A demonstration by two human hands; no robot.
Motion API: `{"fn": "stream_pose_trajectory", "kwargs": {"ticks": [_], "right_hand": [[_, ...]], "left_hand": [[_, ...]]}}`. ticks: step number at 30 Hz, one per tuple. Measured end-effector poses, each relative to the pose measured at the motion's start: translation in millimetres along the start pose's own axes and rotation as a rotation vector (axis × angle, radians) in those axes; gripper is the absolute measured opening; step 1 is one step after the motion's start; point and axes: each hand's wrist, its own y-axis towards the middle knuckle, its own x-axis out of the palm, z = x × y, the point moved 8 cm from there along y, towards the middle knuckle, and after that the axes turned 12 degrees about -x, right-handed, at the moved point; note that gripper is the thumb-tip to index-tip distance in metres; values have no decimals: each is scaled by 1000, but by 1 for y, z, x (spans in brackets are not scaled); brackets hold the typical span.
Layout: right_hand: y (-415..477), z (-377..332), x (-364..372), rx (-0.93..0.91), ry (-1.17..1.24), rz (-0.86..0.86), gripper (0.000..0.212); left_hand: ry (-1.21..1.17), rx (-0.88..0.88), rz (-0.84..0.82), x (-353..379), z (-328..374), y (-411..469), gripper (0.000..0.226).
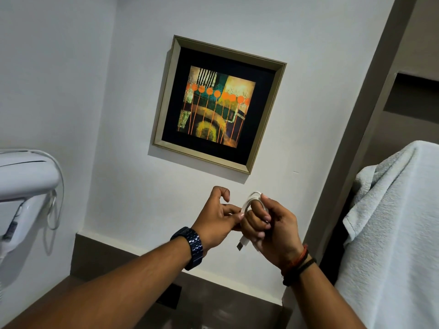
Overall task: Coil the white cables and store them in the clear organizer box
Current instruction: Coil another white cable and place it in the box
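- Head view, holding: the right hand (273, 230) is closed around a small coil of white cable (252, 200), its loops standing up over the fingers; judged a grip meant to keep the loops the same size while winding goes on
- The left hand (219, 218) pinches the strand just beside the coil, thumb and forefinger together and the other fingers loosely curled; judged to be feeding or tightening a turn
- The USB plug (242, 243) hangs free below the right hand, so the tail end is not yet tucked in
- Both hands work in mid-air, touching one another at the coil, well above any surface; the coil rests on nothing
- The clear organizer box is not in view; storing is judged not yet begun
- A dark watch (191, 248) sits on the left wrist, cord bands (298, 264) on the right
- Head view, surroundings: a white wall carries a framed picture (217, 104) above the hands
- A wall-mounted hair dryer (23, 184) with its own cord is at far left
- A white towel (394, 233) hangs at right beside a brown door frame (356, 129)
- A brown ledge (107, 255) runs along the wall below the hands; no tabletop can be made out
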Motion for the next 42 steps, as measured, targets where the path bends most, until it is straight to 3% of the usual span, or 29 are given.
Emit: {"fn": "stream_pose_trajectory", "kwargs": {"ticks": [4,12,16,23,28,32,36,42], "right_hand": [[-5,4,-9,25,-159,40,48],[-23,-2,-41,-79,-676,228,27],[-28,-5,-52,-83,-897,282,17],[-37,-2,-63,1,-1270,167,13],[-38,4,-60,19,-1486,104,11],[-40,7,-64,35,-1551,119,12],[-41,13,-67,69,-1556,118,19],[-47,22,-80,156,-1539,117,19]], "left_hand": [[0,-17,47,-1,-10,4,35],[-136,-137,142,-7,-39,8,32],[-294,-244,84,-2,-54,11,28],[-505,-404,-48,9,-78,9,25],[-191,-404,-49,10,-90,8,23],[76,-338,6,5,-93,9,38],[76,-328,49,-2,-100,9,40],[147,-334,-24,-2,-106,6,51]]}}
